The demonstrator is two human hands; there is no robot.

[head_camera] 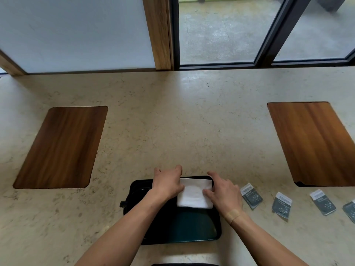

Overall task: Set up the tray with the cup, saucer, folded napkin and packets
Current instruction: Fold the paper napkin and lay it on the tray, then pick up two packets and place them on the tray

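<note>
Likely a hotel room or lounge; long beige marble-patterned stone counter (172, 116) with inset brown wood panels (61, 146); dark-framed glass doors (221, 31) facing a paved terrace.

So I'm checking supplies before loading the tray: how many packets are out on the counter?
4, in a row right of the tray: packet one, packet two, packet three, and packet four cut by the frame edge. More may lie beyond.

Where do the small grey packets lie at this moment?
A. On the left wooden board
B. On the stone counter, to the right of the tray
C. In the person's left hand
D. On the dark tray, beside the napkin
B: the small grey packets lie in a row on the beige stone counter, right of the dark rectangular tray, outside its rim.
</note>
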